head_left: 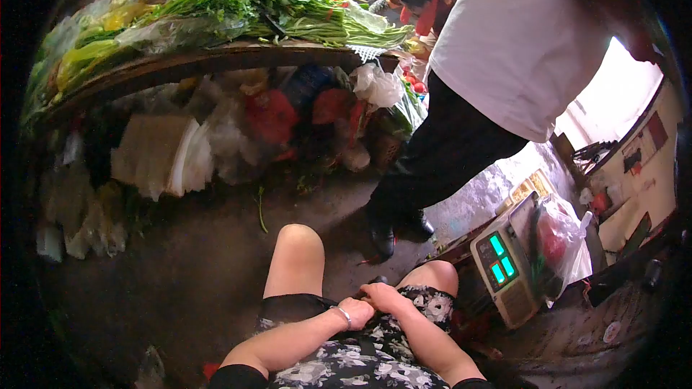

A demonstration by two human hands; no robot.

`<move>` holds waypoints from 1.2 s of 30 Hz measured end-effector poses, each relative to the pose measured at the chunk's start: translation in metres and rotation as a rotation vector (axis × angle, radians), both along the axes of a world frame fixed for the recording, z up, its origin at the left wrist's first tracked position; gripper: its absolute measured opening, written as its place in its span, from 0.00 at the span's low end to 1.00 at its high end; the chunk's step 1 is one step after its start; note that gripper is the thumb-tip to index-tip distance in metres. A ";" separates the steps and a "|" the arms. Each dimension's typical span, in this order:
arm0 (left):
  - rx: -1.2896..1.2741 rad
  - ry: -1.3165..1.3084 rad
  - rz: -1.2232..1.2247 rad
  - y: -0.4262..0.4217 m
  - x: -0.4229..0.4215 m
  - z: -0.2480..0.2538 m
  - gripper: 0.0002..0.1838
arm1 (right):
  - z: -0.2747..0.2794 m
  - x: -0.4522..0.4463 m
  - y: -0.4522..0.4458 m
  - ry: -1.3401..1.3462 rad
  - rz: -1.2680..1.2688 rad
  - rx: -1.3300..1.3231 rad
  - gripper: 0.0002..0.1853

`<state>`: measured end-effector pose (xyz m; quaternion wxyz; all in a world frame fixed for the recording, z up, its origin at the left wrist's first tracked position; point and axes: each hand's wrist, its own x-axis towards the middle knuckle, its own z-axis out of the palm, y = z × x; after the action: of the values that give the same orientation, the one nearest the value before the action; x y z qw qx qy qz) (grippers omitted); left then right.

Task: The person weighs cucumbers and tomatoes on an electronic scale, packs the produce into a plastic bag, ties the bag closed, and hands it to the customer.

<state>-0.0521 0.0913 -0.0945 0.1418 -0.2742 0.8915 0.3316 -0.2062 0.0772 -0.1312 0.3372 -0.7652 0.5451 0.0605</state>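
Observation:
Both of my hands rest together in my lap on a black and white floral garment point(324, 364). My left hand point(357, 313), with a bracelet at the wrist, is closed with its fingers curled. Against it lies my right hand point(382, 297), also closed, its fingers bent over near the left one. What they hold, if anything, is hidden. Right of my knee stands a digital scale point(515, 284) with lit green displays. On its platform sits a clear plastic bag point(566, 245) with something red inside.
Leafy greens point(281, 0) cover a stall counter point(216, 59). Plastic bags point(378, 86) and a cardboard piece point(151, 151) hang or lie beneath. A person in a white shirt point(515, 43) stands close at right. Farther back, another person point(429, 3) bends over. A green stem point(262, 210) lies on the floor.

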 end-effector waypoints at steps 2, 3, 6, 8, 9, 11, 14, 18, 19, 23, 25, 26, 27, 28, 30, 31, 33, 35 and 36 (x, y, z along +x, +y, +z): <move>0.006 -0.010 -0.007 0.002 0.000 -0.002 0.11 | -0.001 0.000 0.001 0.006 0.001 0.002 0.15; 0.005 -0.006 -0.008 0.001 0.000 -0.005 0.11 | -0.002 -0.001 0.000 0.001 0.016 -0.003 0.15; 0.007 -0.009 -0.015 0.001 0.000 -0.008 0.10 | 0.002 0.001 0.002 -0.008 0.016 -0.021 0.14; 0.013 -0.017 -0.025 0.001 0.001 -0.005 0.10 | 0.001 0.001 0.005 -0.014 -0.005 -0.034 0.14; 0.017 -0.016 -0.024 0.001 0.001 0.000 0.10 | -0.002 0.000 0.004 -0.011 0.001 -0.046 0.14; 0.015 -0.021 -0.031 -0.001 0.000 -0.006 0.10 | -0.004 -0.001 0.003 -0.013 -0.002 -0.063 0.14; -0.015 0.046 0.027 0.001 -0.001 -0.028 0.10 | 0.002 0.002 0.002 0.001 -0.011 -0.057 0.14; -0.008 -0.022 -0.031 -0.001 -0.001 -0.010 0.11 | -0.002 0.000 0.000 0.020 -0.015 -0.019 0.15; -0.002 -0.050 -0.044 -0.001 0.000 -0.004 0.11 | -0.006 -0.001 0.001 0.010 -0.012 -0.013 0.15; -0.019 -0.080 -0.093 -0.002 0.000 0.008 0.11 | 0.007 0.001 0.001 -0.016 -0.030 -0.031 0.15; -0.029 -0.080 -0.075 -0.003 -0.001 0.004 0.11 | 0.014 0.004 0.001 0.033 -0.040 0.014 0.14; -0.028 -0.089 -0.090 -0.003 -0.001 -0.005 0.11 | 0.009 0.004 0.001 0.027 -0.049 -0.007 0.14; -0.028 -0.069 -0.064 -0.003 -0.001 -0.014 0.11 | 0.005 0.004 0.001 0.020 -0.062 -0.006 0.14; -0.026 -0.047 -0.034 -0.001 -0.001 -0.024 0.11 | 0.001 0.003 0.001 0.009 -0.062 -0.025 0.14; -0.024 -0.055 -0.030 0.000 -0.002 -0.017 0.11 | -0.001 0.002 0.001 0.002 -0.046 -0.032 0.15; -0.026 -0.063 -0.021 -0.001 -0.002 -0.014 0.11 | -0.001 0.002 0.000 0.002 -0.037 -0.032 0.15; -0.021 -0.062 -0.006 -0.002 -0.002 -0.013 0.11 | 0.007 0.003 -0.001 0.002 -0.065 0.005 0.15; -0.014 -0.060 0.010 -0.001 -0.001 -0.010 0.11 | 0.009 0.003 -0.001 0.004 -0.048 0.007 0.15; -0.002 -0.049 0.011 -0.002 -0.001 -0.008 0.11 | 0.010 0.003 -0.001 0.004 -0.043 0.008 0.15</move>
<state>-0.0531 0.0894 -0.1027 0.1617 -0.2872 0.8865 0.3248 -0.2034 0.0758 -0.1212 0.3404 -0.7519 0.5618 0.0569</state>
